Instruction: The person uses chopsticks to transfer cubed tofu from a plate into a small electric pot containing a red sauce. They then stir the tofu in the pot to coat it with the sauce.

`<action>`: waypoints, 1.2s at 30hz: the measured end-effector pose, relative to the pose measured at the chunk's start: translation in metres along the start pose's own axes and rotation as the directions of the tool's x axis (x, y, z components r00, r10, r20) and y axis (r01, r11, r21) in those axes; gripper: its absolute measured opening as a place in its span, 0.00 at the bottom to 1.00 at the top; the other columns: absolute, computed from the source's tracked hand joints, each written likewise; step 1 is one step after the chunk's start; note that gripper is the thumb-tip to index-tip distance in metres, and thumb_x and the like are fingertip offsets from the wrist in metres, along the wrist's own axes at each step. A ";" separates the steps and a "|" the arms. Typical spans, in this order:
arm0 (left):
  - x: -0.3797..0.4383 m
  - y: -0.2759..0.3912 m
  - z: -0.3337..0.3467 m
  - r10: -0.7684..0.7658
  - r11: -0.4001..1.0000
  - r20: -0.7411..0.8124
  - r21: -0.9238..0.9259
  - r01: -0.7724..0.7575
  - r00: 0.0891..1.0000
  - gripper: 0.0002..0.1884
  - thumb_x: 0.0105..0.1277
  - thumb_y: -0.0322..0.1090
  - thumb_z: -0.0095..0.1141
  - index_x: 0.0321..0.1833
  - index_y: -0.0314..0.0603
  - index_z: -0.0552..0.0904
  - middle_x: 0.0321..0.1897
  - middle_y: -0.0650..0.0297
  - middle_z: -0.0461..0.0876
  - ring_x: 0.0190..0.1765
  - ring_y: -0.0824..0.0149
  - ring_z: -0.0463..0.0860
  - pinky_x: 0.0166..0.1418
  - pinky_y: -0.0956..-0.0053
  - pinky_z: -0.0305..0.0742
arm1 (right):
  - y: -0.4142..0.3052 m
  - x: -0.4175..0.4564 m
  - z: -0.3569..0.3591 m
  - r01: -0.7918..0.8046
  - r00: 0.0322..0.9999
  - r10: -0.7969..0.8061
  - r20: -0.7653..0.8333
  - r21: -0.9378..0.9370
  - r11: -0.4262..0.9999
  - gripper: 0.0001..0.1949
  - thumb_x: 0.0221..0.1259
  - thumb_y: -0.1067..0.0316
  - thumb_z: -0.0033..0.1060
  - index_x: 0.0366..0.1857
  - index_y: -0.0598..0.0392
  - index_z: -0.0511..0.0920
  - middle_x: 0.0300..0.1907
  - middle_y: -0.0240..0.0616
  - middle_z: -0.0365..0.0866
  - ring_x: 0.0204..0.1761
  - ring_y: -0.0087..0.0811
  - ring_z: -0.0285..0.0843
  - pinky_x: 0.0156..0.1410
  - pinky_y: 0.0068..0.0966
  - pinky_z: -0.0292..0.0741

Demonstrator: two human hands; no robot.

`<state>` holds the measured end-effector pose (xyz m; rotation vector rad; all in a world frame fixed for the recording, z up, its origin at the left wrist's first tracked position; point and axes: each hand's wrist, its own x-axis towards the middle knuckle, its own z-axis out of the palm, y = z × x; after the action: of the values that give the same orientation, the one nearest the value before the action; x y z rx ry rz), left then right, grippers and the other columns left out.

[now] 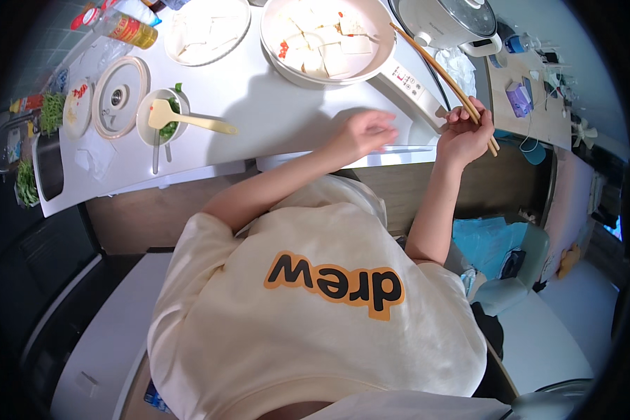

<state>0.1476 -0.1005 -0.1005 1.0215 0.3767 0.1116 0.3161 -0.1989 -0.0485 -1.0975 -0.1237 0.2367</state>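
My right hand (464, 131) grips a pair of wooden chopsticks (434, 64) beside the handle of a white electric pan. Their thin ends point up and left, near the pan's rim. Inside the pan (386, 50) lie several flat slabs of tofu (323, 37) with bits of chopped red chilli (283, 50). Buttons line the pan's handle (407, 86). My left hand (367, 131) hovers near the counter's front edge, below the pan, its fingers blurred and loosely bent. Nothing shows in it.
On the left, a pale spatula (194, 121) rests across a bowl (143, 118) of chopped greens. A glass lid (119, 97), a plate (79, 118) with chilli, an oil bottle (128, 32) and a white plate (210, 59) stand nearby. An electric cooker (441, 26) is at upper right.
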 end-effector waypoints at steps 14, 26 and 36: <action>0.066 -0.006 0.021 0.116 0.951 -0.258 -0.249 -0.182 0.959 0.18 0.69 0.30 0.57 0.54 0.32 0.65 0.52 0.50 0.78 0.54 0.61 0.83 0.51 0.58 0.86 | 0.024 -0.011 -0.010 -0.087 0.996 0.086 0.031 0.023 0.996 0.21 0.75 0.57 0.31 0.36 0.62 0.77 0.21 0.35 0.70 0.22 0.27 0.67 0.30 0.25 0.69; 0.063 -0.015 0.021 0.184 0.955 -0.229 -0.189 -0.230 0.956 0.20 0.69 0.27 0.57 0.58 0.31 0.65 0.50 0.55 0.80 0.52 0.65 0.83 0.51 0.68 0.87 | 0.034 -0.006 -0.027 -0.195 0.977 0.191 0.097 0.030 0.980 0.22 0.76 0.55 0.31 0.35 0.62 0.76 0.19 0.35 0.70 0.21 0.28 0.67 0.31 0.27 0.69; 0.064 -0.021 0.018 0.210 0.964 -0.252 -0.106 -0.242 0.945 0.19 0.67 0.26 0.59 0.56 0.30 0.66 0.47 0.56 0.81 0.50 0.66 0.84 0.49 0.69 0.87 | 0.043 -0.010 -0.035 -0.174 0.978 0.168 0.123 0.039 0.984 0.21 0.75 0.54 0.33 0.34 0.59 0.77 0.24 0.37 0.74 0.22 0.28 0.67 0.33 0.27 0.70</action>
<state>0.2120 -0.1092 -0.1267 0.9157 0.4634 0.4659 0.3082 -0.2135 -0.1022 -1.0450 -0.1292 0.4583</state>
